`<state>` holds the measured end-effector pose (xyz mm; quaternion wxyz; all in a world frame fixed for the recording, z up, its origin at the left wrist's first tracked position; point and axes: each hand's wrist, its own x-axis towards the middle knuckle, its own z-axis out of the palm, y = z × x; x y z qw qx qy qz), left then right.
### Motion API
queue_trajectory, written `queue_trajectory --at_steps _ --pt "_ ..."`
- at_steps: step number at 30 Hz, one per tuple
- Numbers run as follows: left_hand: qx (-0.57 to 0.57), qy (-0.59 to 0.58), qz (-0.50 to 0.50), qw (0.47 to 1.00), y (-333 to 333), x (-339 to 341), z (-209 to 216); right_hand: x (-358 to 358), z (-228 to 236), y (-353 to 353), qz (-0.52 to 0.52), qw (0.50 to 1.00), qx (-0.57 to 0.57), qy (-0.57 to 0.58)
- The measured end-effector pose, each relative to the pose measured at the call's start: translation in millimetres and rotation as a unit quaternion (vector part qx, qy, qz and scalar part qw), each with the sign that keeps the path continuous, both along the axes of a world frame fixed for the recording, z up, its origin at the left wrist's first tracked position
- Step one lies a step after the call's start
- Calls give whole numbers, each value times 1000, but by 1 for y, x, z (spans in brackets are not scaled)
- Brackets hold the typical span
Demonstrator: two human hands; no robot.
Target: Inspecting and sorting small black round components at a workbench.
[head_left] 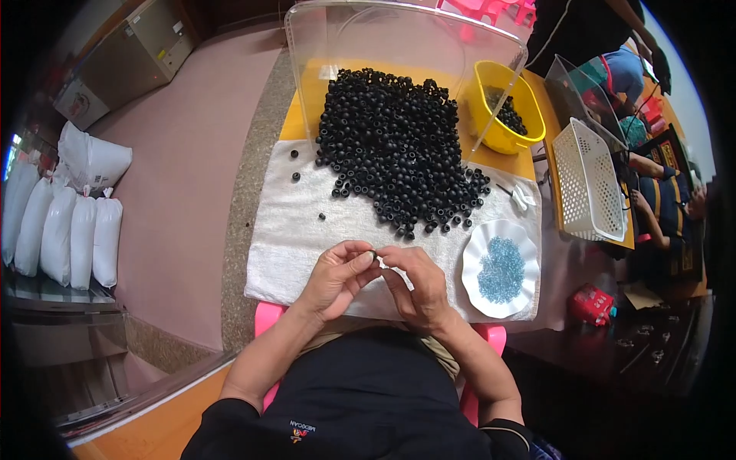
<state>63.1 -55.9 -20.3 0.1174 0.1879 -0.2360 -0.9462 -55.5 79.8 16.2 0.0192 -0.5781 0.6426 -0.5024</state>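
Observation:
My left hand [340, 277] pinches a small black round piece [373, 255] between thumb and fingertips, above the near edge of the white towel [287, 257]. My right hand [418, 282] meets it there, fingers closed at the piece; whatever they hold is too small to make out. Beyond both hands spreads a large heap of black round pieces with holes [391, 146], and a few loose ones lie on the towel to its left. Right of my right hand stands a white wavy-rimmed plate [471, 272] holding many tiny pale blue clear bits [502, 268].
A clear plastic bin [406, 34] stands behind the heap. To its right is a yellow basket [537, 126] with more black pieces. A small white tool [521, 198] lies above the plate. White perforated basket [586, 180] and people are further right; white sacks [57, 234] stand left.

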Motion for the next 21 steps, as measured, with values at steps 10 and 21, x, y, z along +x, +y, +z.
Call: queue_trajectory --at_steps 10,21 --pt "20 -19 30 999 15 -6 -2 9 -10 8 -60 997 -40 -11" --pt "10 -33 20 999 13 -8 -4 8 -10 12 -67 992 10 -105"
